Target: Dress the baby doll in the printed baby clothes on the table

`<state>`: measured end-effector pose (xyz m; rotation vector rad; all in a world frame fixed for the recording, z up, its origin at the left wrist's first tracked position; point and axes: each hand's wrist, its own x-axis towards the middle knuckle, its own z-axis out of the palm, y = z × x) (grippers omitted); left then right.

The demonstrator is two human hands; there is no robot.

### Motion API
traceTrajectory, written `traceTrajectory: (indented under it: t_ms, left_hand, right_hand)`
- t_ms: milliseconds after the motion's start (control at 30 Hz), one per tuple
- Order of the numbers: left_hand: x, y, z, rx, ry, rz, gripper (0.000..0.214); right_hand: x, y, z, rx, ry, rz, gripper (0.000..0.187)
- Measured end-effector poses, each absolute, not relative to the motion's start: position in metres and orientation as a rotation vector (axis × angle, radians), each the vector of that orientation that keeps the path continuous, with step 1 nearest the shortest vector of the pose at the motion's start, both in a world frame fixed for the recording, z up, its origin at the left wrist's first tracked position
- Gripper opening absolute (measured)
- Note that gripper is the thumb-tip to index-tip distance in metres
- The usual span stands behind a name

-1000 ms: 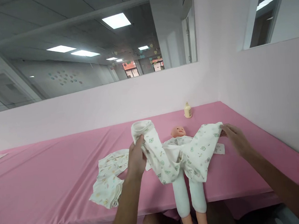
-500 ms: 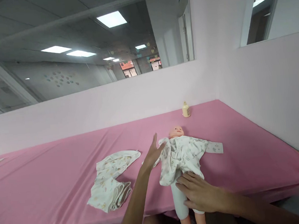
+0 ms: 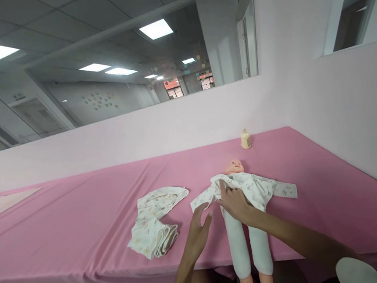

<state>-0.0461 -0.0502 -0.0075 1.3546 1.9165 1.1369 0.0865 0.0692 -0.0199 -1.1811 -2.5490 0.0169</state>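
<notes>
A baby doll (image 3: 233, 167) lies face up on the pink table (image 3: 82, 212), legs hanging over the near edge. It wears a white printed shirt (image 3: 261, 187) and plain white leggings (image 3: 238, 243). My right hand (image 3: 235, 201) lies on the doll's belly, fingers stretched flat on the shirt's hem. My left hand (image 3: 198, 228) hovers just left of the doll's hip, fingers apart and holding nothing, below the shirt's left sleeve (image 3: 203, 197).
A crumpled white printed garment (image 3: 156, 221) lies on the table to the left of the doll. A small yellow bottle (image 3: 245, 139) stands at the back by the pink wall. A pale sheet (image 3: 5, 202) lies at the far left.
The printed trousers I held spread over the doll a second ago are gone from view. My right hand moved from the doll's thighs up to its belly; my left hand dropped beside its hip.
</notes>
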Motion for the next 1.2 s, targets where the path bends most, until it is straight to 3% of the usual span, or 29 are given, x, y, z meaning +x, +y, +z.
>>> traceTrajectory:
  t_ms: [167, 367, 433, 567, 733, 900, 967, 1067, 1200]
  left_hand:
    - [-0.03, -0.043, -0.01, 1.41, 1.78, 1.123, 0.045]
    - [0.013, -0.026, 0.014, 1.485, 1.484, 1.203, 0.055]
    - [0.03, -0.021, 0.027, 1.523, 1.43, 1.312, 0.056]
    - [0.037, -0.018, 0.052, 1.557, 1.555, 1.42, 0.042]
    - [-0.004, -0.023, 0.094, 1.706, 1.711, 1.58, 0.027]
    - [-0.037, -0.026, 0.157, 1.997, 1.486, 1.634, 0.018]
    - [-0.039, -0.024, 0.179, 2.074, 1.406, 1.575, 0.013]
    - [-0.032, -0.017, 0.203, 2.159, 1.312, 1.38, 0.008]
    - [-0.015, -0.013, 0.219, 2.327, 1.198, 0.984, 0.01]
  right_hand:
    - [0.098, 0.089, -0.003, -1.195, -2.477, 0.259, 0.019]
    - [0.118, 0.072, 0.055, -0.756, -1.684, 1.598, 0.014]
    - [0.125, 0.059, 0.081, -0.556, -1.458, 1.744, 0.019]
    - [0.151, 0.044, 0.129, -0.408, -1.33, 1.522, 0.02]
    - [0.198, 0.051, 0.166, -0.587, -1.287, 1.213, 0.015]
    - [0.223, 0.066, 0.177, -0.77, -1.363, 0.832, 0.015]
    - [0.224, 0.064, 0.175, -0.81, -1.385, 0.589, 0.012]
    - [0.218, 0.048, 0.17, -0.726, -1.538, 0.32, 0.025]
    - [0.204, 0.02, 0.169, -0.516, -1.999, 0.497, 0.023]
